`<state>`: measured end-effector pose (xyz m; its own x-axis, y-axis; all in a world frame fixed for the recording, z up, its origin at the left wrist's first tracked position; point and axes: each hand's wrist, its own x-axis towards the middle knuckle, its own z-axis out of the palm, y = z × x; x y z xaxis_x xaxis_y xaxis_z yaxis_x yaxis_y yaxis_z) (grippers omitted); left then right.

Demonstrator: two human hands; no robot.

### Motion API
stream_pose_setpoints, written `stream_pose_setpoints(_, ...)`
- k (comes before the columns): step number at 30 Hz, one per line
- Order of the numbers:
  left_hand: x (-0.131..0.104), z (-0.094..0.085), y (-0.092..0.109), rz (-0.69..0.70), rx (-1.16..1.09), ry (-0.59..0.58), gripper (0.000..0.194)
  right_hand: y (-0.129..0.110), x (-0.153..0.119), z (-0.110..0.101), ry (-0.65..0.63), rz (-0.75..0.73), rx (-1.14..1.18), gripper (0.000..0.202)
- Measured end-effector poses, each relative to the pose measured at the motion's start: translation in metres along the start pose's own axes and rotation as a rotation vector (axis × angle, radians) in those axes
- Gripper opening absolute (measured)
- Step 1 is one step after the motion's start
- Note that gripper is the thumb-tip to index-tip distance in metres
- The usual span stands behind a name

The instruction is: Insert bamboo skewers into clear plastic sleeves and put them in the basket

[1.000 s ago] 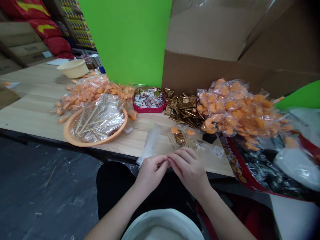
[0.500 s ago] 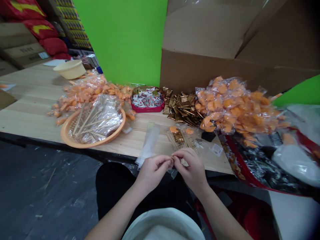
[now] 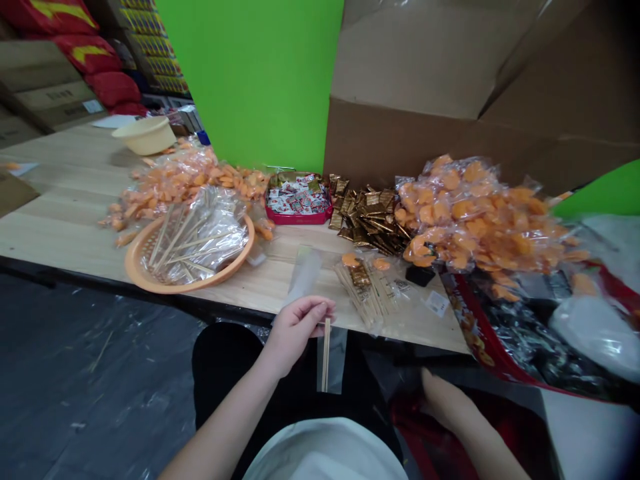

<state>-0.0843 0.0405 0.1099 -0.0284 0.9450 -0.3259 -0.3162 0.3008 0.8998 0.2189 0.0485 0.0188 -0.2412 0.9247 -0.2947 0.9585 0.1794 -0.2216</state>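
Between its thumb and fingers, my left hand [image 3: 303, 328] pinches the top of a narrow clear bag [image 3: 337, 360], which hangs over my lap with thin wooden sticks [image 3: 327, 353] inside. My right hand [image 3: 440, 395] is low on the right, beside something red below the table edge; its fingers are blurred. Flat clear bags [image 3: 305, 272] lie just beyond my left hand. To their right are more wooden sticks [image 3: 367, 293] in clear wrapping, with orange pieces at their tops.
An orange basket [image 3: 135, 270] of bagged sticks stands left. Behind are a pink tray [image 3: 299, 219] of small packets, gold packets [image 3: 370, 213] and bagged orange pieces [image 3: 465, 207]. A red box [image 3: 467, 327] sits right, a light container [image 3: 325, 437] at my lap.
My hands have come apart. My right hand has moved down and right, away from the bag. The bag with sticks now hangs in view from my left hand.
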Motion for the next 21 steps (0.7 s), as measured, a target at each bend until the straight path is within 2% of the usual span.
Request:
stream_pose_setpoints(3,0.002,0.008,-0.003,0.011,0.023,-0.014,0.028,-0.034,-0.001,-0.013,0.233,-0.176,0.186,0.034)
stream_pose_setpoints(4,0.002,0.011,-0.004,0.019,0.037,-0.020,0.028,-0.052,0.001,-0.022,0.322,-0.230,0.303,0.030)
stream_pose_setpoints(5,0.002,0.014,-0.005,0.026,0.055,-0.027,0.028,-0.070,0.004,-0.032,0.352,-0.283,0.464,0.024)
stream_pose_setpoints(6,0.002,0.016,-0.006,0.032,0.075,-0.034,0.028,-0.088,0.008,-0.041,0.331,-0.319,0.662,0.023)
stream_pose_setpoints(8,0.000,0.019,-0.006,0.036,0.096,-0.062,0.028,-0.119,0.016,-0.056,0.168,-0.349,1.008,0.024)
stream_pose_setpoints(11,-0.004,0.017,-0.007,0.034,0.035,-0.152,0.031,-0.145,0.025,-0.062,0.066,-0.323,1.292,0.013)
stream_pose_setpoints(14,-0.005,0.011,-0.009,0.036,-0.017,-0.161,0.033,-0.147,0.029,-0.058,0.083,-0.379,1.338,0.016)
stream_pose_setpoints(17,-0.004,0.008,-0.012,0.014,-0.025,-0.133,0.025,-0.140,0.029,-0.056,0.131,-0.499,1.226,0.025)
stream_pose_setpoints(21,0.000,0.006,-0.012,-0.052,-0.067,-0.141,0.030,-0.133,0.028,-0.059,0.227,-0.593,1.047,0.028)
